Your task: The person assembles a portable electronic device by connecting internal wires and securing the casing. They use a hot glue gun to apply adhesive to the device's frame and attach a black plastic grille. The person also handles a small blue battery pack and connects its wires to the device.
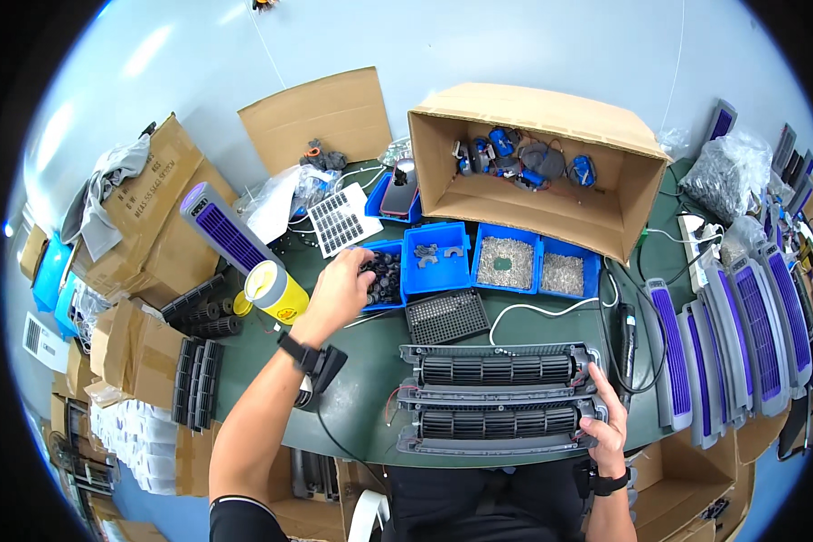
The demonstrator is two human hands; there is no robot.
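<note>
Left hand (pixel 339 291) at bin (pixel 386 246), near yellow tub (pixel 285 300)

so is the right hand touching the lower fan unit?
Touching: the head view shows the right hand with its thumb laid on the lower fan unit, at the right end.

Dark printed lettering (pixel 155 188) is running across the large cardboard box (pixel 173 237); smaller print is marking the yellow tub (pixel 285 300).
</note>
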